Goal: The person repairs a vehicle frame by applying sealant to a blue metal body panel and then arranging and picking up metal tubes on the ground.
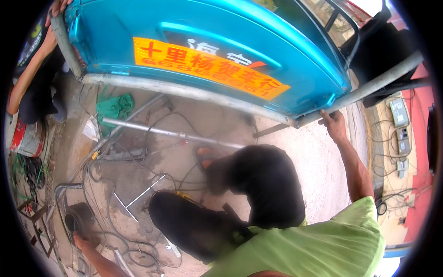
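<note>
A blue vehicle panel (207, 37) with an orange sticker stands across the top, edged below by a grey metal pipe frame (184, 91). My right hand (334, 124) reaches up to the frame's lower right corner, fingers curled against the pipe. At the lower left, my left hand (84, 241) is closed on the edge of a dark, curved, hollow object (79, 216), whose exact kind is unclear. Part of that hand is blurred. My bent knees, in dark trousers, come between the two hands.
Another person's hand (48, 42) is by the frame's left end. On the ground lie a long metal pipe (173, 134), a T-shaped rod (138, 196), a green cloth (115, 106), a wrench (173, 248) and tangled cables (138, 254). A red and white bucket (28, 137) stands at left.
</note>
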Demonstrator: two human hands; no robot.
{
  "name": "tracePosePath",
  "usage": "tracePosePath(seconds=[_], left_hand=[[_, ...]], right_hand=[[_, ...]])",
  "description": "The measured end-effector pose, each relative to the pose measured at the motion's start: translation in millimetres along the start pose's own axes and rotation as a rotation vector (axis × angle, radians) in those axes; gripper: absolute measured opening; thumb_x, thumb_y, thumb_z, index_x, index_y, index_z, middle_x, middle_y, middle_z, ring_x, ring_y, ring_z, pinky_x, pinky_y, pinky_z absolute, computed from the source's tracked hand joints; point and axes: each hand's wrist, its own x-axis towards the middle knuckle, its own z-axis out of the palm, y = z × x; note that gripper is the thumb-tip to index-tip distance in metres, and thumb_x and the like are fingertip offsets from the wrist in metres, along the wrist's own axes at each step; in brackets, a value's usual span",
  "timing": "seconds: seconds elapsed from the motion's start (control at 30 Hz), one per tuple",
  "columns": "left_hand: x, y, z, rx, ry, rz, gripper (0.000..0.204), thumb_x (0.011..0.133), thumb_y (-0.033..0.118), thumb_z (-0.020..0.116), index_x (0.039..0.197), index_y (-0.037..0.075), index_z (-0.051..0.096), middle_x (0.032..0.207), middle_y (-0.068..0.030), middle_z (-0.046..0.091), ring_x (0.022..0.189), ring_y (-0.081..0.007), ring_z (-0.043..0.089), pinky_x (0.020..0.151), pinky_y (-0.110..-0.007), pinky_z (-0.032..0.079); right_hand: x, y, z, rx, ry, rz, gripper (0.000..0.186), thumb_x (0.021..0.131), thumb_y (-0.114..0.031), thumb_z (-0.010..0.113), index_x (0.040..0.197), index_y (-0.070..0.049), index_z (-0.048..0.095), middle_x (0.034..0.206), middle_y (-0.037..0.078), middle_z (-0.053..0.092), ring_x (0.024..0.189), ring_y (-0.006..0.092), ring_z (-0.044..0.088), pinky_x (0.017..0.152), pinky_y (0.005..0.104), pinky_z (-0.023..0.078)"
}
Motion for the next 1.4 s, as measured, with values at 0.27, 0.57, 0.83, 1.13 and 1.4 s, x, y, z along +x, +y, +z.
tracePosePath(seconds=[0.27, 0.57, 0.83, 1.13, 1.4], left_hand=[[10.9, -39.6, 3.0, -0.311, -0.198, -0.767, 0.061, 0.072, 0.042, 0.079, 0.119, 0.006, 0.066, 0.117, -0.0203, 0.068, 0.107, -0.0382, 0.065, 0.088, -0.047, 0.053], [15.9, 139.7, -75.6, -0.529, 0.047, -1.147, 0.038, 0.077, 0.011, 0.067, 0.114, 0.003, 0.063, 0.104, -0.0118, 0.065, 0.092, -0.0305, 0.066, 0.070, -0.044, 0.059], [24.0, 251.8, -126.2, -0.605, -0.056, -1.029, 0.038, 0.079, 0.005, 0.058, 0.115, -0.005, 0.061, 0.097, -0.0108, 0.065, 0.075, -0.0204, 0.066, 0.057, -0.034, 0.058], [82.9, 364.7, -169.6, -0.354, -0.162, -0.739, 0.009, 0.076, 0.007, 0.061, 0.083, 0.002, 0.059, 0.070, -0.0023, 0.056, 0.056, -0.0139, 0.055, 0.050, -0.030, 0.054], [80.6, 461.3, -172.3, -0.576, -0.248, -0.793, 0.007, 0.080, 0.004, 0.059, 0.086, 0.000, 0.059, 0.076, -0.0042, 0.058, 0.063, -0.0149, 0.060, 0.054, -0.029, 0.057]], right_hand=[[6.2, 0.0, 16.8, 0.020, -0.009, -0.010, 0.049, 0.094, -0.039, 0.070, 0.102, 0.009, 0.062, 0.084, 0.017, 0.071, 0.075, 0.0217, 0.070, 0.070, 0.0324, 0.052], [10.5, 15.7, 17.2, -0.023, 0.029, -0.127, 0.052, 0.095, -0.045, 0.067, 0.103, 0.006, 0.064, 0.079, 0.014, 0.070, 0.073, 0.0190, 0.067, 0.069, 0.0329, 0.050], [18.6, 40.1, 21.9, 0.061, 0.097, -0.221, 0.054, 0.095, -0.048, 0.067, 0.105, 0.005, 0.065, 0.086, 0.014, 0.071, 0.076, 0.0175, 0.064, 0.074, 0.0307, 0.049], [27.1, 67.2, 51.1, 0.300, 0.254, -0.317, 0.047, 0.096, -0.039, 0.069, 0.116, 0.003, 0.065, 0.090, 0.010, 0.069, 0.085, 0.0150, 0.062, 0.080, 0.0303, 0.049], [22.7, 56.6, 66.3, 0.410, 0.384, -0.405, 0.040, 0.095, -0.034, 0.071, 0.114, 0.000, 0.066, 0.091, 0.009, 0.069, 0.085, 0.0132, 0.061, 0.078, 0.0299, 0.049]])
